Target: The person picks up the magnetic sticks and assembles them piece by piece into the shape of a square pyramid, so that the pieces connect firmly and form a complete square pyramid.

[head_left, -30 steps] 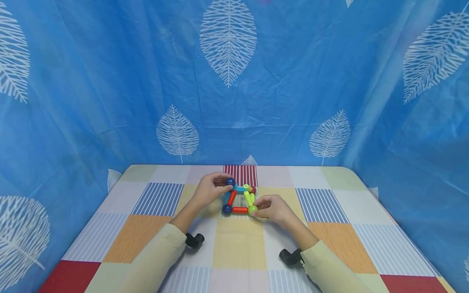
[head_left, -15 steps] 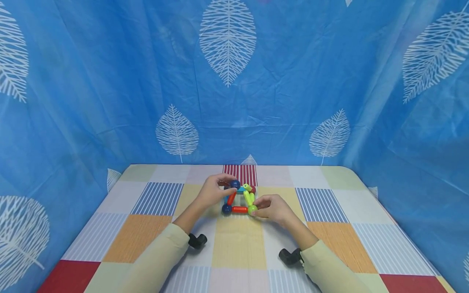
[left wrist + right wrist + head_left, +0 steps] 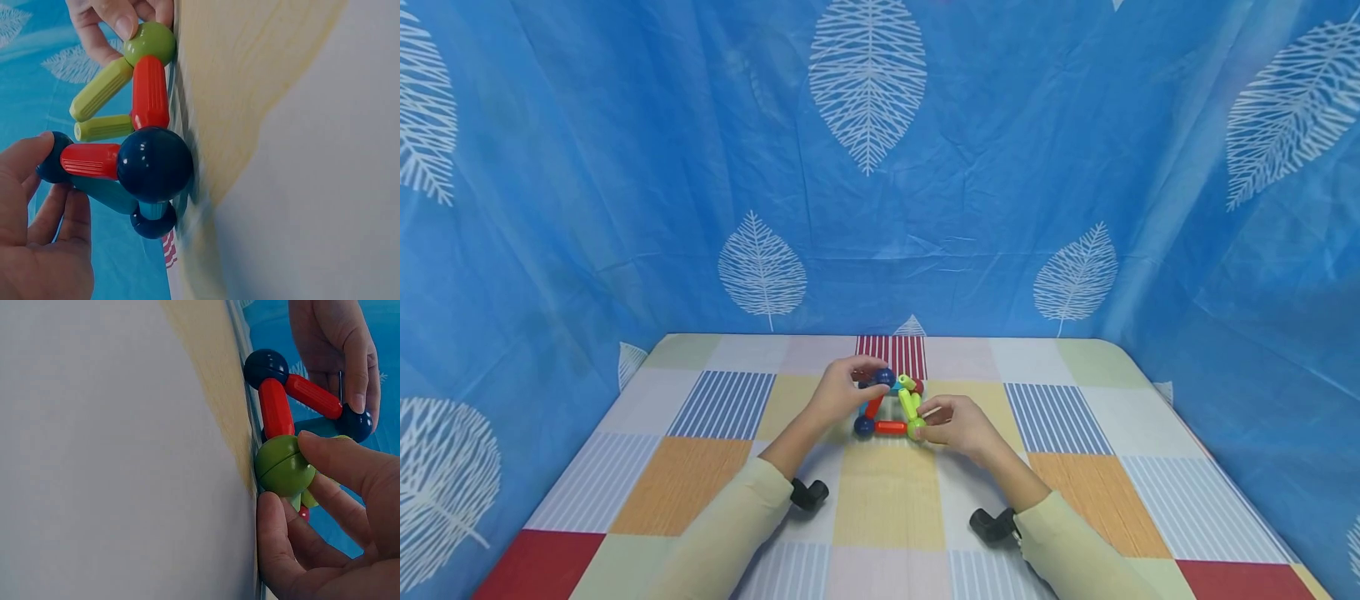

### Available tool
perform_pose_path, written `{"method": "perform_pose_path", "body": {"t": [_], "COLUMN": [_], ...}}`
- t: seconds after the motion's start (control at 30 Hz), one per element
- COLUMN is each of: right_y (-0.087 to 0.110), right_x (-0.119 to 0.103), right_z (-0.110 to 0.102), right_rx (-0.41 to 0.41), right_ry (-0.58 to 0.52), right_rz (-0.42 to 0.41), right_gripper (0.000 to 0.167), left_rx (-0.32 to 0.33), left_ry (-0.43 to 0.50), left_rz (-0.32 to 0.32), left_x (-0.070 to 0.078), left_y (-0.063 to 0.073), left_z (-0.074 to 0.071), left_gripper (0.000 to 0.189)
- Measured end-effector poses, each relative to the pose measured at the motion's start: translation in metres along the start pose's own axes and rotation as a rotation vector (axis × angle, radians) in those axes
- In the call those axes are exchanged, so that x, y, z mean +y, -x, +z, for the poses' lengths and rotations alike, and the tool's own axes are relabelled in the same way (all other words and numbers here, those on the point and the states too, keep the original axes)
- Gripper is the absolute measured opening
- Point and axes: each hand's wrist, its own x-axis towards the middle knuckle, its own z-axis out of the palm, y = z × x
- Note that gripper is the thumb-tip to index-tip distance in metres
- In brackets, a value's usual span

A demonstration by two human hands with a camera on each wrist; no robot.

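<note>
A toy frame of rods and balls stands on the table. My left hand point(image 3: 841, 389) pinches its raised dark blue ball point(image 3: 885, 378) between thumb and fingers. From that ball a red rod point(image 3: 90, 160) runs to another dark blue ball point(image 3: 155, 164) at the front left corner. A second red rod point(image 3: 891, 427) lies along the front, ending at a green ball point(image 3: 285, 465). My right hand point(image 3: 958, 427) grips this green ball. Yellow-green rods point(image 3: 907, 403) rise on the right side, near a red ball point(image 3: 918, 387). A teal rod point(image 3: 106, 192) is partly hidden behind.
A patchwork cloth covers the table point(image 3: 891, 508). Blue curtains point(image 3: 955, 208) with white leaf prints hang behind and at both sides. Black wrist mounts point(image 3: 992, 527) stick out below each sleeve.
The left hand has shifted a little to the right, bringing the raised dark blue ball closer to the yellow-green rods. My right hand has stayed at the green ball.
</note>
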Motion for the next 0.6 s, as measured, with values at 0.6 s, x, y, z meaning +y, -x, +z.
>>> {"method": "perform_pose_path", "body": {"t": [0.6], "right_y": [0.0004], "right_x": [-0.0048], "right_z": [0.0000], "right_rx": [-0.005], "right_ry": [0.092], "right_rz": [-0.057], "right_gripper": [0.046], "left_rx": [-0.040], "left_ry": [-0.077], "left_rz": [0.021], "left_x": [0.0076], "left_y": [-0.0009], "left_z": [0.0079], "left_gripper": [0.037]}}
